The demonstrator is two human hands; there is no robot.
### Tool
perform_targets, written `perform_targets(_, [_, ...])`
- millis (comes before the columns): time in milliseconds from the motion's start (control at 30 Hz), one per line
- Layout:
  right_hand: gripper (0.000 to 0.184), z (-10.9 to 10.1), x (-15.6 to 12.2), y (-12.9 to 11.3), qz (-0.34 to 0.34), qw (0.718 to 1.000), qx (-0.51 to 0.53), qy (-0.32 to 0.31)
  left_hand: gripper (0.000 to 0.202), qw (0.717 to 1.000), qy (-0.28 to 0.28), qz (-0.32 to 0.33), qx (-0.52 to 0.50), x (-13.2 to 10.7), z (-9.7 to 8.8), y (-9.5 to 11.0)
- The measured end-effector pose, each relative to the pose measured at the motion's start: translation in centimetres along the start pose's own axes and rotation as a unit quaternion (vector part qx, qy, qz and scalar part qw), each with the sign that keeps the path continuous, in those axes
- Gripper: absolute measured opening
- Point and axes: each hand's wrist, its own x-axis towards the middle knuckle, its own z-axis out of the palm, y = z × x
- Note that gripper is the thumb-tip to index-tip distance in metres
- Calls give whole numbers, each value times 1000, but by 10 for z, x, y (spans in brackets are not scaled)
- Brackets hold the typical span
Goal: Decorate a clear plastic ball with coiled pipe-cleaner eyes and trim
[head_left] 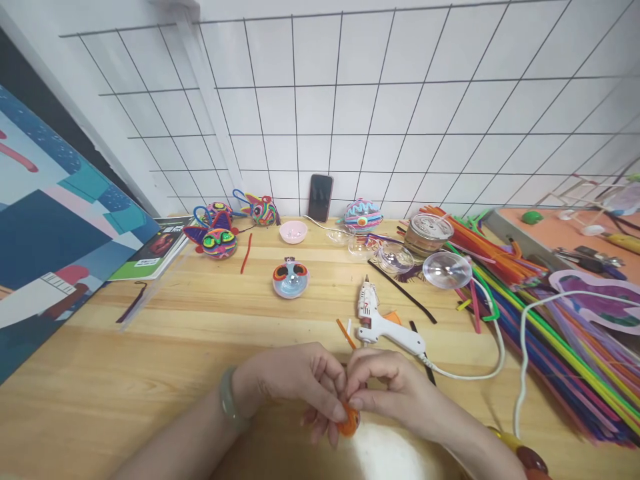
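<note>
Low in the middle, a small coil of fuzzy orange pipe cleaner (351, 423) is pinched between the thumbs and fingers of both hands. My left hand (303, 377), with a pale bangle at the wrist, grips its left side. From the right, my right hand (395, 390) pinches its upper edge with thumb and forefinger. Some fingertips behind the coil are partly hidden. Just beyond my hands lie a white glue gun (385, 327) and an orange strip (346, 333). Farther off stands a clear ball (291, 281) with orange and black coiled eyes.
Finished colourful ornaments (219, 241) stand at the back left near a magazine (159, 250). A phone (321, 197) leans on the grid wall. Clear half-shells (447, 270) and a round tub (429, 235) sit back right. Pipe cleaner bundles (555, 360) and the gun's white cord (523, 360) fill the right.
</note>
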Motion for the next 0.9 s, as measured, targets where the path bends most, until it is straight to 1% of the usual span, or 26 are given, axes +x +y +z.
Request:
perform_targets(133, [18,0,0,0,-3,1000,7,-2,18,1000,11,11,-12,0,-1,-2])
perform_targets(333, [11,1,0,1,-11,998,65,2,20,999,24,20,-30,0,-2,-5])
perform_targets(533, [8,-2,1,4,-11,996,89,-26,18,999,12,15,-25,-1,0,-2])
perform_targets(667, [7,-4,1,5,-7,995,93,-32,16,1000,3,17,-21,-1,1,-1])
perform_targets(900, [7,-4,1,5,11,991,123,-42,19,999,17,15,-25,0,2,-2])
